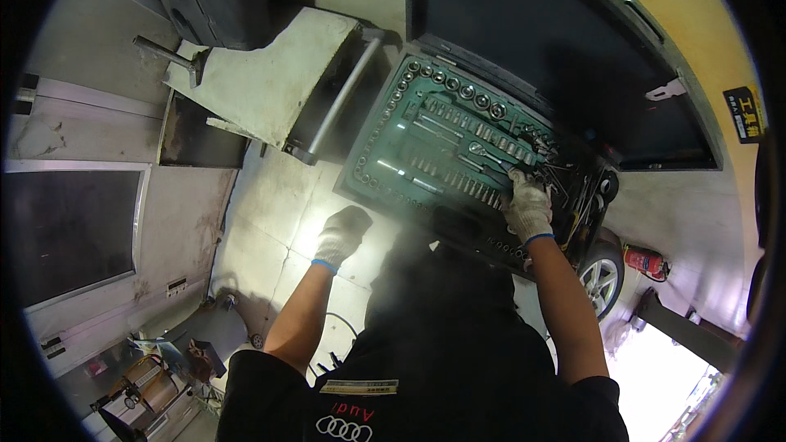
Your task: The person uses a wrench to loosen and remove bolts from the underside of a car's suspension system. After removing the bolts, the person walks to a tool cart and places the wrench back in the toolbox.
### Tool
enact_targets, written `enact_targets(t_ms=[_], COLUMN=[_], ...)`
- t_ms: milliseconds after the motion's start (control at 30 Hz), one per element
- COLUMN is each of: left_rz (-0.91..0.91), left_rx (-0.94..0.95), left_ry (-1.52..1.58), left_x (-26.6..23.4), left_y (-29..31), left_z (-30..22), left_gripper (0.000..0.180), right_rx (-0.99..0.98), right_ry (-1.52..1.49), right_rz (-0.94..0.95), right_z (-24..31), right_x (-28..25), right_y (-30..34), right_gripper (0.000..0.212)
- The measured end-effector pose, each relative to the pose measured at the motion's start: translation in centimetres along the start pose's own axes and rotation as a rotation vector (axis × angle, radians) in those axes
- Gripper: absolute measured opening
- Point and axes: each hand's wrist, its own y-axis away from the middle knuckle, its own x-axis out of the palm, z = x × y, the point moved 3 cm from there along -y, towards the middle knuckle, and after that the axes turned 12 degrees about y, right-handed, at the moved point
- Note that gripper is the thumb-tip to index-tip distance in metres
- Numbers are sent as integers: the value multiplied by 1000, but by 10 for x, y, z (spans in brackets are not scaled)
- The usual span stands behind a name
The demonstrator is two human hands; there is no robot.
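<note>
My right hand (528,209), in a pale knit glove with a blue cuff, reaches over a green socket set tray (348,184). Its fingers are closed at the handle end of a ratchet wrench (479,150), whose head still lies in the tray. Rows of chrome sockets (467,92) sit in their recesses around it. My left hand (344,235), gloved alike with darkened fingers, hangs above the floor, apart from the tray's lower left corner. Those fingers blend together, so I cannot see how far they are curled or whether they hold anything.
A dark lid (557,57) stands raised behind the tray. Loose tools (583,196) lie in a dark section on the right. A cart with a metal handle (344,98) is at the left. Beyond my right arm are a car wheel (602,280) and a red fire extinguisher (645,262).
</note>
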Motion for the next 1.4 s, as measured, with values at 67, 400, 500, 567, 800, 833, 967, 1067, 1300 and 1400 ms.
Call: enact_targets(t_ms=[67,400,500,567,800,833,967,1067,1300,1400], left_rz=[19,-39,-108,-134,-169,-172,-174,-182,-208,-241], left_rx=[-15,-235,-441,-357,-505,-503,-538,-565,-555,-544], left_ry=[-18,-55,48,24,102,86,75,47,93,126], left_x=[3,8,5,6,17,18,22,24,22,20], left_y=[5,33,43,47,66,69,83,92,96,99], left_z=[10,4,-3,-14,-16,-14,-8,-5,5,12], left_gripper=[27,15,16,21,25,25,27,29,26,23], right_rx=[-30,-72,-30,-19,-84,-97,-224,-316,-419,-376], right_ry=[-134,-276,-255,-216,-237,-228,-359,-381,-371,-299], right_rz=[-42,-114,40,23,56,48,-111,-116,-124,-39], right_z=[-2,-7,-3,-2,-7,-6,18,48,73,67], right_x=[-3,1,5,2,-15,-19,-32,-36,-42,-53], right_y=[-1,-6,-8,-8,-1,-1,-5,-16,-65,-74], right_gripper=[63,56,58,59,58,57,47,42,49,55])
